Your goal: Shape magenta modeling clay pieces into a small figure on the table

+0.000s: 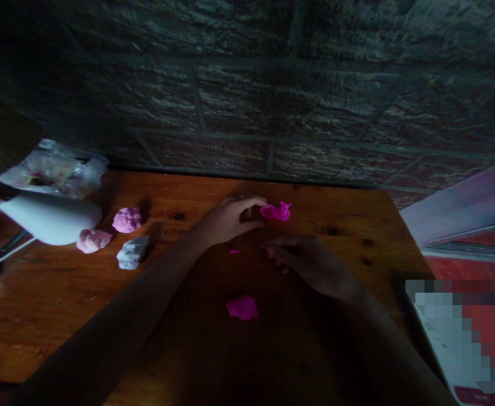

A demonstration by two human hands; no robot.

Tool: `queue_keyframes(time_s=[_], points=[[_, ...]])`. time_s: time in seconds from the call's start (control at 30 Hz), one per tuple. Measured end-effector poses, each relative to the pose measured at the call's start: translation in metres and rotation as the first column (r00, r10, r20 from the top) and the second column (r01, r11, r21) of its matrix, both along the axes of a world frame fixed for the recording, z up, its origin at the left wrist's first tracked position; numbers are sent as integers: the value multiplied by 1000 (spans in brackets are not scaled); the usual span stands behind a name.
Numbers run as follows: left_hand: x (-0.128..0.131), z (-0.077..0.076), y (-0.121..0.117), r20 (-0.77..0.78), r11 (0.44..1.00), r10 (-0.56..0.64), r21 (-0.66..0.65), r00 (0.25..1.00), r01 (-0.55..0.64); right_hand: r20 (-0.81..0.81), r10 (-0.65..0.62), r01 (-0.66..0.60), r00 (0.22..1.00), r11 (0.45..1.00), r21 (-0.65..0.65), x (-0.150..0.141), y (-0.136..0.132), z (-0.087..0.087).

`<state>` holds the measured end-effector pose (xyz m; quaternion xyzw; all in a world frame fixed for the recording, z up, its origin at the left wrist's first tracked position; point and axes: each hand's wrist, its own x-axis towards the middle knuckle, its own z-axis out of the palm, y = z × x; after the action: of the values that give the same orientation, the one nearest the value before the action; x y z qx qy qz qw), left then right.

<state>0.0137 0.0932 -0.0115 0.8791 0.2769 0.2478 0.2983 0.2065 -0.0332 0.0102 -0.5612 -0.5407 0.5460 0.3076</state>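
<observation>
A bright pink modelling-clay figure (276, 211), shaped like a small snail or animal with little points on top, stands on the wooden table. My left hand (235, 219) reaches beside it with thumb and forefinger apart; the forefinger's tip is at the figure's left end, and whether it presses on it is unclear. Just in front of the figure, my right hand (310, 262) is curled with its fingertips close together; anything between them is too dark to make out. A tiny pink clay strip (234, 251) lies between my forearms, and a larger flat pink clay lump (242, 308) lies nearer me.
On the left are a pale pink lump (127, 220), a peach-pink lump (94, 241) and a whitish lump (132, 252), beside a white lamp-like object (55, 217) and a crumpled plastic bag (65, 169). A brick wall (239, 101) backs the table (349, 220). A partly blurred pale object (446, 338) sits right.
</observation>
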Motion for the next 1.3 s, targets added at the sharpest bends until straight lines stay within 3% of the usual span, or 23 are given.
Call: queue_keyframes(time_s=[0.23,0.63,0.73,0.8,0.93,1.3], points=[[10,-8,6,110,998,-59,10,992,58,-6,-34,34,999,998,-52,-3,1,-1],[15,-9,3,116,999,25,35,993,-30,22,-73,75,997,994,-79,-2,4,3],[15,-8,2,117,999,36,16,992,-38,108,-223,221,969,975,29,8,5,0],[15,-8,1,115,999,42,11,993,-44,211,-369,342,905,927,154,15,7,-4],[14,-8,1,117,999,42,8,992,-43,376,-515,390,770,847,362,24,13,-10],[13,-9,3,109,999,37,16,993,-39,413,-336,203,847,921,333,24,35,-11]])
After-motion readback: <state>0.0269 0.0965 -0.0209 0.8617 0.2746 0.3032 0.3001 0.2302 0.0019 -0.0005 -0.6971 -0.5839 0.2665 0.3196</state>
